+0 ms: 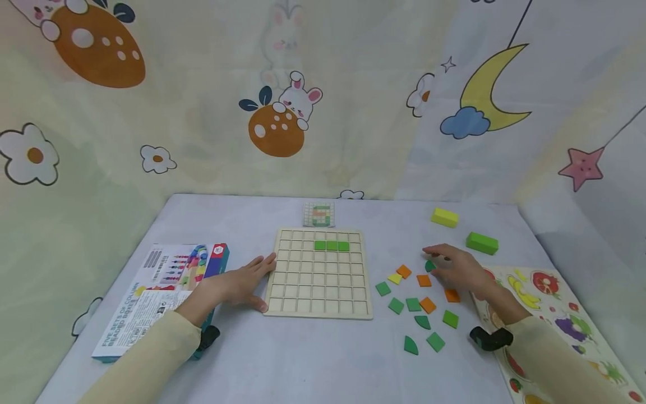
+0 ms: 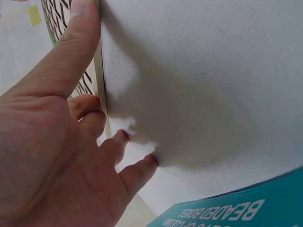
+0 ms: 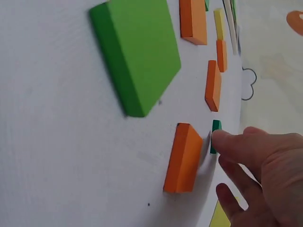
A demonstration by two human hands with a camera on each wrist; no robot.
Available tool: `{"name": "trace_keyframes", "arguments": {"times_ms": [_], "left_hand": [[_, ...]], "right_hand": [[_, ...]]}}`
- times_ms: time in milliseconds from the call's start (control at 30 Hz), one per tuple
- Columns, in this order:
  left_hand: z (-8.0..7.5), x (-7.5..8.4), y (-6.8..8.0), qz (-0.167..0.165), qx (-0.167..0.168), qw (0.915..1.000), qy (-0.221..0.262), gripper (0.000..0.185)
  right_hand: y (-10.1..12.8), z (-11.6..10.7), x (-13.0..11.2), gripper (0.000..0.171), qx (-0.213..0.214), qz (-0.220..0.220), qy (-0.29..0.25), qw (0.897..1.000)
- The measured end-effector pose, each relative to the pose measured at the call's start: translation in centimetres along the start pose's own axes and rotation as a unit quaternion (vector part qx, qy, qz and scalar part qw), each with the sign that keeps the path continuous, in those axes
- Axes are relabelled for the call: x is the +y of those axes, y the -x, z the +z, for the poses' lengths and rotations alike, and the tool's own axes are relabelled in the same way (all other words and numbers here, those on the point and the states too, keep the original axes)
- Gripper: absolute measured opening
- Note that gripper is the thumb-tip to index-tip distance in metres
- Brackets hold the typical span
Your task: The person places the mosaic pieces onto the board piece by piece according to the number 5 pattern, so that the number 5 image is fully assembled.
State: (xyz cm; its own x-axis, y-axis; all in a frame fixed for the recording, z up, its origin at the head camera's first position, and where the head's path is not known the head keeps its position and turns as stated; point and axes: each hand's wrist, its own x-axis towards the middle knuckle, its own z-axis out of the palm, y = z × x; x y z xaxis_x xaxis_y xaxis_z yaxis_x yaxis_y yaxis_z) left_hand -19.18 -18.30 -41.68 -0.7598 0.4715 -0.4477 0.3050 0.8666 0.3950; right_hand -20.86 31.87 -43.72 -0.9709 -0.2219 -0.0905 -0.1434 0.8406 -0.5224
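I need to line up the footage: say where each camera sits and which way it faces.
Head: above the table, looking forward and down at the wooden grid board; both forearms and hands show.
Left wrist: low by the left hand, facing the board's edge.
Right wrist: low by the right hand, facing the loose tiles.
Shared: head and right wrist both show the dark green tile at its fingertips.

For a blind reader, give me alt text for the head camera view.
A person's left hand rests against a wooden grid board holding three green tiles, while the right hand touches a dark green piece among scattered green, orange and yellow pieces on a white table.
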Motion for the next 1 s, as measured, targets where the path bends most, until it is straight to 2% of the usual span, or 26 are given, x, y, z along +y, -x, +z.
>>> {"name": "trace_keyframes", "arguments": {"times_ms": [100, 233, 367, 500, 567, 733, 867, 1000], "left_hand": [[0.0, 0.0, 0.2, -0.002, -0.001, 1.0, 0.0, 0.104], [-0.1, 0.0, 0.3, -0.004, 0.0, 1.0, -0.002, 0.104], [-0.2, 0.0, 0.3, -0.001, 0.003, 1.0, -0.004, 0.103], [-0.2, 0.0, 0.2, -0.001, 0.002, 1.0, -0.007, 0.103], [-0.2, -0.1, 0.2, -0.004, 0.001, 1.0, -0.009, 0.103], [-0.2, -0.2, 0.3, -0.007, 0.0, 0.9999, -0.011, 0.103], [-0.1, -0.1, 0.1, -0.007, 0.0, 0.9998, -0.02, 0.104], [0.0, 0.1, -0.1, -0.011, 0.003, 0.9997, -0.024, 0.104]], "right_hand": [[-0.2, -0.1, 0.1, 0.047, -0.019, -0.02, -0.005, 1.0], [-0.6, 0.1, 0.1, 0.042, -0.005, -0.037, 0.014, 0.999], [-1.0, 0.1, -0.2, 0.044, -0.003, -0.008, -0.006, 1.0], [-2.3, 0.8, -1.5, 0.049, -0.007, 0.011, -0.061, 0.998], [-3.6, 1.7, -3.0, 0.05, -0.007, 0.01, -0.09, 0.996], [-7.1, 4.6, -8.9, 0.052, -0.005, -0.044, -0.133, 0.99], [-9.4, 7.5, -13.7, 0.049, -0.002, -0.093, -0.12, 0.988], [-11.1, 10.2, -17.3, 0.046, -0.001, -0.131, -0.107, 0.986]]}}
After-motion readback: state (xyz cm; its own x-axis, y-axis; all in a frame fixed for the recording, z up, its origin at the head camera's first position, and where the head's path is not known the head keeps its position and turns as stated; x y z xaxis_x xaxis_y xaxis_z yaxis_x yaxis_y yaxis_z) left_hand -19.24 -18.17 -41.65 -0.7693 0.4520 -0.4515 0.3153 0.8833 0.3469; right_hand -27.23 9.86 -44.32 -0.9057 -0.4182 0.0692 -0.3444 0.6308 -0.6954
